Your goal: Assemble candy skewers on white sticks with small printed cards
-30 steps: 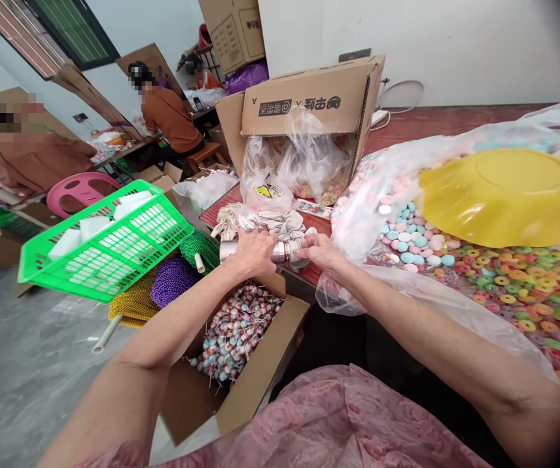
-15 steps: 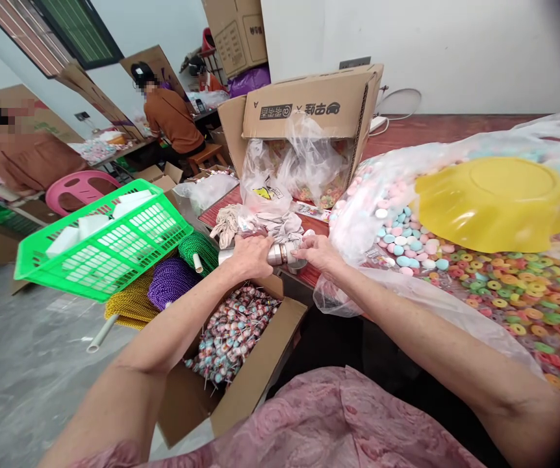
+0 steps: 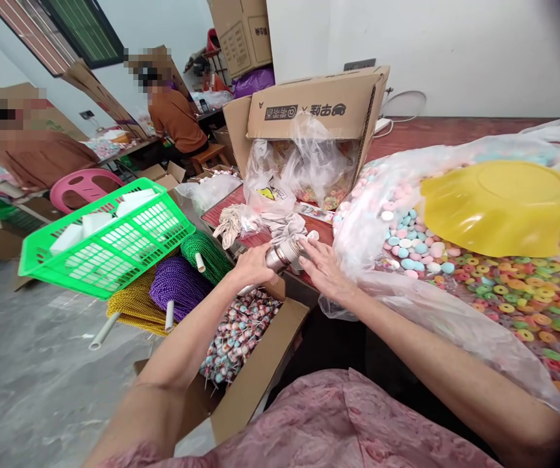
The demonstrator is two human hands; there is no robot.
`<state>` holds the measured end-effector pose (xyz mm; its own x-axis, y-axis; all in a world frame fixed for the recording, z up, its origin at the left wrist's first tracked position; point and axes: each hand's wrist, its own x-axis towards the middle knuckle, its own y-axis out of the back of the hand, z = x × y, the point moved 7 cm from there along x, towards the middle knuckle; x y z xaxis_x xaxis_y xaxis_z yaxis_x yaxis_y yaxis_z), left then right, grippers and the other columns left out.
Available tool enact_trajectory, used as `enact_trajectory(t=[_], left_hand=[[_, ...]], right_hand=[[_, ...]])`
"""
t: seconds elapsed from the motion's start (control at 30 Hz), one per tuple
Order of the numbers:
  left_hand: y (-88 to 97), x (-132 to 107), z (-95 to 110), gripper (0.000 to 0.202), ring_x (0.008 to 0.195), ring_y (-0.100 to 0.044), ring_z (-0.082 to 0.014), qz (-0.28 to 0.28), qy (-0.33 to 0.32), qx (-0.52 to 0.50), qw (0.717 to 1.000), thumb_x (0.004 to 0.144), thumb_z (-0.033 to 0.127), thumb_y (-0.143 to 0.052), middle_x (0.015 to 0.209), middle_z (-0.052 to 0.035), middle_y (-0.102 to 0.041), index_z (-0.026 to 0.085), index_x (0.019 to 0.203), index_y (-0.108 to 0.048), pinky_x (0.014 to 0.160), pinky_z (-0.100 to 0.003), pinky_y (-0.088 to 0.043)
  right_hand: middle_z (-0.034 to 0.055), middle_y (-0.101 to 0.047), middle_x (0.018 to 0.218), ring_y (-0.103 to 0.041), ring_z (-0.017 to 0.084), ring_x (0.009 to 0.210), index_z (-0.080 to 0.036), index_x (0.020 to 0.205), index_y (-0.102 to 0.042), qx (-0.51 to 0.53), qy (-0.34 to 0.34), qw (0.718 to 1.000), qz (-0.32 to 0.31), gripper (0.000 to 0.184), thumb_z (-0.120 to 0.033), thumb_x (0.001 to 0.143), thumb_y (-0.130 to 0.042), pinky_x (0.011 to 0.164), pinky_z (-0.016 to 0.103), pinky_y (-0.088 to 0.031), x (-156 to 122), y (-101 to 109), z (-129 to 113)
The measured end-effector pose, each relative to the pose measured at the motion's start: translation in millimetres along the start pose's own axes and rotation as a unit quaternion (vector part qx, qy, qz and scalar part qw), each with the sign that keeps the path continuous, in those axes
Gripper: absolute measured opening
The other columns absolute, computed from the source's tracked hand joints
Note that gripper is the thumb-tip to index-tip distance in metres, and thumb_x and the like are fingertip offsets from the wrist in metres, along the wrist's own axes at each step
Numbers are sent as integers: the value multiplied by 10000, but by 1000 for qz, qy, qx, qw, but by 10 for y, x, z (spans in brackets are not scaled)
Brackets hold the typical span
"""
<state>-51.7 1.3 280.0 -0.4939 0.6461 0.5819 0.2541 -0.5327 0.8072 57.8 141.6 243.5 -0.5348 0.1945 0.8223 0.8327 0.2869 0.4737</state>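
Observation:
My left hand (image 3: pixel 252 265) is wrapped round the body of a silver metal flask (image 3: pixel 280 254), tilted up to the right at the table's edge. At the flask's right end, my right hand (image 3: pixel 323 266) has its fingers closed on the cap. Just beyond the flask lie a grey cloth (image 3: pixel 284 225) and crumpled clear bags (image 3: pixel 265 188). Below my hands stands an open cardboard box of wrapped lollipops (image 3: pixel 241 331).
A yellow bowl (image 3: pixel 499 205) lies upside down on plastic sheeting covered with pastel discs (image 3: pixel 409 240) and coloured ring sweets (image 3: pixel 518 292). An open carton (image 3: pixel 314 110) stands behind. At left are a green basket (image 3: pixel 104 237) and spools of purple, green and gold cord (image 3: pixel 177 283). Other people sit at back left.
The flask has tilted, its right end lifted and its left end dropped toward me. My left hand has slid nearer with it. The view shifted slightly left.

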Motion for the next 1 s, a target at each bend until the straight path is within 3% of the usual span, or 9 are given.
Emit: enact_trajectory(t=[0.07, 0.2, 0.27, 0.33, 0.43, 0.57, 0.73, 0.87, 1.0], left_hand=[[-11, -11, -19, 735, 873, -665, -315, 6, -3, -39, 999, 475, 272, -876, 957, -49, -699, 180, 1166, -641, 693, -345, -500], [-50, -25, -80, 703, 789, -644, -289, 28, -22, -127, 991, 399, 217, -900, 857, -17, -679, 165, 1065, -685, 674, -336, -494], [-82, -36, -100, 678, 760, -628, -264, 37, -39, -218, 974, 374, 184, -890, 834, -6, -670, 156, 1021, -690, 669, -325, -494], [-111, -57, -115, 695, 751, -615, -236, 46, -50, -354, 933, 359, 164, -882, 850, -5, -671, 141, 1022, -674, 665, -305, -493], [-135, -104, -160, 737, 741, -608, -213, 81, -35, -521, 849, 333, 166, -900, 851, -15, -676, 122, 1021, -638, 679, -297, -496], [-80, -152, -239, 745, 778, -625, -217, 187, -32, -587, 787, 327, 179, -937, 881, -36, -693, 125, 1002, -626, 763, -326, -519], [82, -24, -328, 730, 825, -645, -231, 301, -59, -627, 716, 373, 224, -960, 907, -48, -689, 128, 1015, -625, 830, -360, -535], [195, 182, -319, 730, 898, -649, -243, 366, -79, -589, 716, 388, 241, -950, 963, -48, -685, 142, 1028, -613, 894, -372, -524], [82, 354, -273, 674, 855, -651, -251, 373, -73, -572, 727, 419, 284, -931, 917, -46, -684, 145, 996, -610, 848, -391, -541]], right_hand=[[89, -317, 1567, -270, 348, 1401, -234, 1489, -454, -38, 25, 999, -1, 546, -424, 981, -389, 1112, 607, -275, -65, -8, -84], [55, -294, 1587, -187, 353, 1444, -225, 1443, -505, -110, 103, 988, -16, 505, -367, 958, -493, 1138, 634, -200, -75, 62, -258], [38, -274, 1596, -194, 355, 1445, -245, 1423, -526, -127, 140, 982, -15, 488, -370, 952, -520, 1144, 627, -204, -48, 99, -264], [47, -272, 1593, -240, 319, 1443, -259, 1466, -472, -75, 131, 988, 8, 540, -409, 950, -522, 1167, 564, -244, -12, 130, -155], [139, -295, 1564, -296, 290, 1438, -179, 1569, -261, 23, 55, 997, 49, 800, -488, 897, -566, 1168, 496, -304, 7, 87, 120], [174, -402, 1481, -369, 351, 1371, -155, 1574, -223, -4, 28, 999, 34, 1094, -433, 680, -790, 1131, 521, -329, -52, -132, 184], [150, -498, 1354, -439, 352, 1262, -199, 1564, -249, -52, -14, 998, 33, 1097, -327, 641, -828, 1071, 522, -366, -32, -268, 102], [160, -503, 1347, -452, 351, 1257, -199, 1570, -209, -66, -32, 997, 39, 1059, -291, 679, -774, 1029, 529, -394, 46, -320, 111], [163, -516, 1358, -481, 354, 1247, -182, 1555, -229, -61, -21, 996, 58, 972, -281, 707, -695, 1011, 552, -413, 61, -343, 146]])
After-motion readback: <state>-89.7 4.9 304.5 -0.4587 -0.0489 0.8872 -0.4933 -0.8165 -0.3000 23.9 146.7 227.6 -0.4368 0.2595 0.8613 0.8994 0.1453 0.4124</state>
